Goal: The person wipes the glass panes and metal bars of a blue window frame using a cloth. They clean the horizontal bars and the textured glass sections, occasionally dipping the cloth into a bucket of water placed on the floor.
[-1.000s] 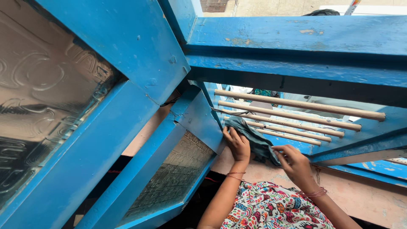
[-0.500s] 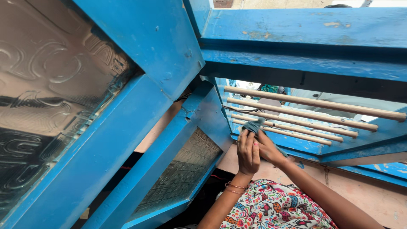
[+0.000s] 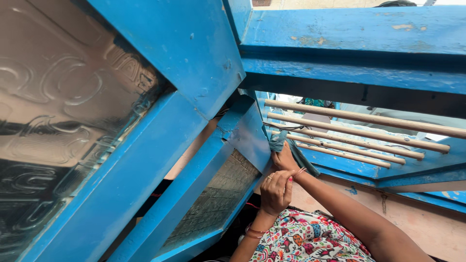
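My right hand (image 3: 285, 158) presses a dark teal cloth (image 3: 278, 141) into the lower left corner of a blue window frame (image 3: 349, 63), where the pale wooden bars (image 3: 359, 131) begin. Part of the cloth hangs down beside my wrist. My left hand (image 3: 275, 190) is just below, fingers curled shut with nothing visible in them, its fingertips touching my right wrist near a thin bracelet. Both arms reach up from a colourful printed garment (image 3: 310, 242).
An open blue shutter with patterned glass (image 3: 213, 204) stands just left of my hands. A larger glazed blue shutter (image 3: 63, 126) fills the left side. A pinkish stone ledge (image 3: 427, 228) runs below the bars at lower right.
My right hand has taken the cloth up into the frame's corner. My left hand has let go of the cloth and dropped down to my right wrist. The view has shifted slightly.
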